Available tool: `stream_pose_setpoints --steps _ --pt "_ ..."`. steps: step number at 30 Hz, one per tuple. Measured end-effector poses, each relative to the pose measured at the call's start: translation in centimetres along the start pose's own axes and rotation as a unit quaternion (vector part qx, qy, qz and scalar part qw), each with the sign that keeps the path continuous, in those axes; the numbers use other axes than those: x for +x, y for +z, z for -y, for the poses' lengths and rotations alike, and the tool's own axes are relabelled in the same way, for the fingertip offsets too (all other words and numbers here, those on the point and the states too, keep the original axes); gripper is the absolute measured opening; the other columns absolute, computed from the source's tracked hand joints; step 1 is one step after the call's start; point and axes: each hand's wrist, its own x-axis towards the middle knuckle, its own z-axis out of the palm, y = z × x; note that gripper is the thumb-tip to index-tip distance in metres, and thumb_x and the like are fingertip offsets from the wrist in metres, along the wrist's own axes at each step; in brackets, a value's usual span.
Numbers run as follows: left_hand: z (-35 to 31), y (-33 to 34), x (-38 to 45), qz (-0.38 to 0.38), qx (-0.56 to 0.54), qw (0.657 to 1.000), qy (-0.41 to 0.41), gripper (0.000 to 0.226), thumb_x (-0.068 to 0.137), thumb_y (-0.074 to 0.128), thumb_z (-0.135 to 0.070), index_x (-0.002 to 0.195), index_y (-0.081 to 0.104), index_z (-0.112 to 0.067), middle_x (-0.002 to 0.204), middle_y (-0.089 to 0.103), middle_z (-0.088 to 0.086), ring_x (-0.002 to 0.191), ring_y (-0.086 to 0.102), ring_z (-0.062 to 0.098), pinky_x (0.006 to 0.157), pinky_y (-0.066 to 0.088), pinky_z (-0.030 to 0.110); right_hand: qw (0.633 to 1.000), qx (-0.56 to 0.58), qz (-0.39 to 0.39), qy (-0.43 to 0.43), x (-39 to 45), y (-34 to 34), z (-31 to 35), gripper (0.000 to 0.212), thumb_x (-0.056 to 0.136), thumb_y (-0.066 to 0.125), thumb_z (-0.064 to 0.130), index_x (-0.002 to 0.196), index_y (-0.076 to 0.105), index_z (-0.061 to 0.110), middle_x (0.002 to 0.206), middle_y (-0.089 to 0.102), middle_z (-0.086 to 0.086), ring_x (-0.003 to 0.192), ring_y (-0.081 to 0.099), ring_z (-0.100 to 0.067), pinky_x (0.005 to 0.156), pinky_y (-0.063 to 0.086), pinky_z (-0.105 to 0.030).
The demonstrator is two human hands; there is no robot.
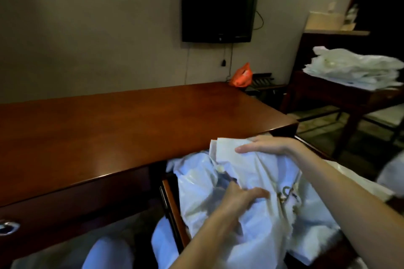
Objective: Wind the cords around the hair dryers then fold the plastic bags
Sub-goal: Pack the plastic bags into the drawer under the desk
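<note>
- Your room is dim, and the corners go almost black.
- A soft shine sits on the brown counter [131,120] near its front edge.
- The white plastic bags [251,181] look pale blue and are the brightest thing you see.
- Your hands look a little blurry.
- The far bag pile [354,67] on the right is smeared and fuzzy.
- Straight lines bend near the edges.

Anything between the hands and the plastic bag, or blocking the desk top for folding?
Nothing visible. Left hand and right hand already grip the white plastic bag over the open drawer; the visible desk top is bare.
</note>
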Motion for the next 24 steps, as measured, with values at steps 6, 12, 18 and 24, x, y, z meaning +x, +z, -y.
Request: stream_pose_setpoints --steps 6,12,18,24 --pt "3.9 -0.8 -0.1 0.034 -0.009 0.998 -0.055 0.055 0.061 0.088 -0.020 0.112 0.067 -0.015 0.107 0.075 0.007 0.104 0.069 0.024 0.097 0.053 0.045 0.992 0.081 0.057 0.073 2.5 5.5 -5.5 0.091 0.047 0.068 0.086 0.120 0.064 0.032 0.125 0.063 0.013 0.117 0.057 -0.012 0.109 0.037 -0.037" --pt "1.4 -3.7 -2.5 -0.034 0.212 0.976 0.037 0.093 0.050 0.078 -0.059 0.125 0.052 -0.011 0.114 0.061 -0.006 0.102 0.060 0.007 0.086 0.050 0.021 0.993 -0.090 -0.064 0.034 2.9 7.3 -2.5 0.056 0.079 0.060 0.051 0.126 0.055 0.021 0.131 0.054 0.003 0.117 0.052 -0.024 0.096 0.043 -0.036" --pt "2.3 -2.6 -4.7 0.074 0.493 0.862 0.088 0.111 0.071 0.061 -0.077 0.156 -0.002 -0.040 0.160 -0.019 -0.019 0.150 -0.014 0.012 0.118 -0.004 0.059 0.985 -0.065 -0.158 -0.028 3.0 8.0 -2.7 0.057 0.082 0.067 0.029 0.136 0.049 0.024 0.132 0.057 -0.004 0.115 0.056 -0.023 0.092 0.046 -0.033" --pt "4.1 -3.5 -2.8 0.095 0.543 0.832 0.060 0.106 0.075 0.057 -0.079 0.154 -0.005 -0.045 0.156 -0.028 -0.023 0.148 -0.022 0.016 0.109 -0.015 0.067 0.982 -0.167 -0.082 -0.001 0.5 6.2 -4.2 0.064 0.088 0.045 0.067 0.138 0.049 0.028 0.140 0.051 0.000 0.126 0.048 -0.026 0.105 0.035 -0.043"
